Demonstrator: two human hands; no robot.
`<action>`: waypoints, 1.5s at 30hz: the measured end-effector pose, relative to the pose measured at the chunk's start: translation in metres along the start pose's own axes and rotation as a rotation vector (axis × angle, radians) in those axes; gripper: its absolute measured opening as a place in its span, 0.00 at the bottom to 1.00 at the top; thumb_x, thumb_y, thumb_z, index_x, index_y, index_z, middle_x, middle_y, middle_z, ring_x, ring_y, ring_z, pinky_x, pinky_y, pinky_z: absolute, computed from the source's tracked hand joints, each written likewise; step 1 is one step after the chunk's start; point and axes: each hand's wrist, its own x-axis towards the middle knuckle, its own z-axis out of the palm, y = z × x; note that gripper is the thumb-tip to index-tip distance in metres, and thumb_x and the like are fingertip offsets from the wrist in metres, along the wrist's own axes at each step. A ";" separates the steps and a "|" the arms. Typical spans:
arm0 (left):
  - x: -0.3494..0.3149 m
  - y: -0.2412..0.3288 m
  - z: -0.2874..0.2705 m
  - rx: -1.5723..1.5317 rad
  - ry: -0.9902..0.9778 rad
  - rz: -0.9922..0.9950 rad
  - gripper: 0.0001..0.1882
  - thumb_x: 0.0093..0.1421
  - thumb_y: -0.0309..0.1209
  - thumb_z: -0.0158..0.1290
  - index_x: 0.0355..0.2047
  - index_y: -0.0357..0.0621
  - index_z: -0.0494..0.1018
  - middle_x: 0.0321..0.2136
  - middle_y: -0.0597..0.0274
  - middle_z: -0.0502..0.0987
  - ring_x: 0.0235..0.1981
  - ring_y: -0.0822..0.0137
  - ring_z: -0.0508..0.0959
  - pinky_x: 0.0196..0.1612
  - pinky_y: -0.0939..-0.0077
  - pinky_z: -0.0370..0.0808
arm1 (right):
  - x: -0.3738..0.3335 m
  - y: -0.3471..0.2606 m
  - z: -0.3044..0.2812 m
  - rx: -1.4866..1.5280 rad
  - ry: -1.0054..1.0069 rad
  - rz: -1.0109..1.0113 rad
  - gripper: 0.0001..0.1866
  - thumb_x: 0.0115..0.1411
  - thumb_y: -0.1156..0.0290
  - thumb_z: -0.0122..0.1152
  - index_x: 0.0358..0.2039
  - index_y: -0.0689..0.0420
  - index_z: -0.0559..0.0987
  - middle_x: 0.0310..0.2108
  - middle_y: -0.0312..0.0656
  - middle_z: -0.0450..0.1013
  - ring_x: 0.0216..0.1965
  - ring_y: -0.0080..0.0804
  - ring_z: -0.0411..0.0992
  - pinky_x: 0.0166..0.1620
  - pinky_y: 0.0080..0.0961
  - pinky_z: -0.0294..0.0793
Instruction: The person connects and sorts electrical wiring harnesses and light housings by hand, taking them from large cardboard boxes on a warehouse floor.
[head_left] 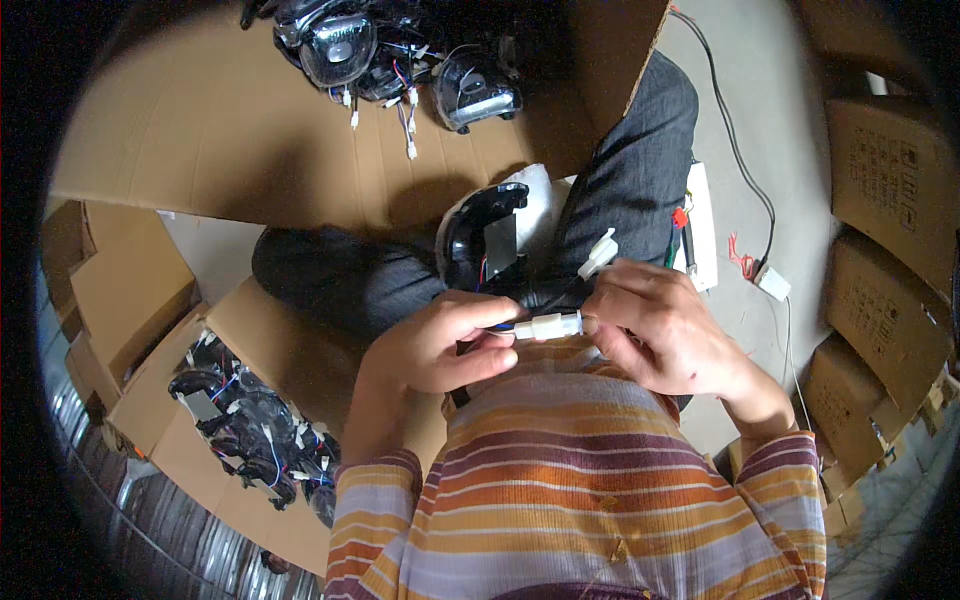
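A headlight unit (470, 235) with a black housing and a grey metal plate lies in my lap, partly on something white. Black and blue wires run from it to my hands. My left hand (450, 340) is closed around the wires at the left end of a white plug connector (545, 327). My right hand (655, 325) pinches the connector's other end, where a clear sleeve shows. The two connector halves look joined or nearly so; I cannot tell if fully. Just above my right fingers a second white connector (598, 254) sticks up.
Ahead is a large cardboard box (200, 140) with several headlights (340, 50) and dangling plugs. Lower left, another box (190, 460) holds more black units (265, 425). Stacked cartons (880, 180) line the right side. A black cable (735, 140) with a white block (772, 283) lies on the floor.
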 end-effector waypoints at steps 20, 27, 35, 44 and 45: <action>0.003 0.000 0.036 0.086 0.530 0.153 0.09 0.50 0.27 0.48 0.16 0.36 0.65 0.10 0.60 0.64 0.10 0.72 0.63 0.15 0.81 0.59 | -0.010 -0.005 0.016 0.154 -0.006 0.065 0.02 0.45 0.78 0.50 0.20 0.61 0.68 0.18 0.42 0.63 0.22 0.38 0.63 0.24 0.29 0.62; 0.005 -0.003 0.035 0.128 0.500 0.211 0.13 0.49 0.27 0.50 0.13 0.37 0.61 0.09 0.59 0.60 0.10 0.68 0.60 0.14 0.77 0.56 | -0.013 -0.006 0.020 0.180 -0.021 0.072 0.03 0.43 0.78 0.51 0.20 0.61 0.67 0.19 0.43 0.62 0.22 0.40 0.63 0.24 0.31 0.63; -0.012 -0.016 0.024 0.273 0.623 0.041 0.10 0.49 0.23 0.46 0.13 0.36 0.63 0.09 0.58 0.64 0.10 0.68 0.64 0.15 0.76 0.61 | -0.025 0.002 -0.014 0.150 0.029 0.133 0.01 0.43 0.80 0.49 0.19 0.62 0.68 0.19 0.44 0.65 0.22 0.41 0.64 0.27 0.30 0.64; -0.011 -0.006 0.015 0.107 0.444 0.225 0.12 0.44 0.19 0.48 0.33 0.34 0.70 0.16 0.59 0.72 0.16 0.71 0.70 0.22 0.81 0.66 | -0.006 -0.001 -0.017 0.328 0.011 0.028 0.02 0.47 0.79 0.47 0.20 0.63 0.68 0.17 0.42 0.64 0.21 0.37 0.63 0.25 0.27 0.61; -0.011 -0.007 0.015 0.107 0.441 0.226 0.12 0.44 0.19 0.48 0.33 0.34 0.70 0.16 0.59 0.72 0.16 0.71 0.70 0.22 0.81 0.66 | -0.005 -0.001 -0.018 0.366 -0.019 0.036 0.01 0.46 0.80 0.47 0.21 0.62 0.68 0.18 0.42 0.63 0.21 0.38 0.63 0.25 0.27 0.62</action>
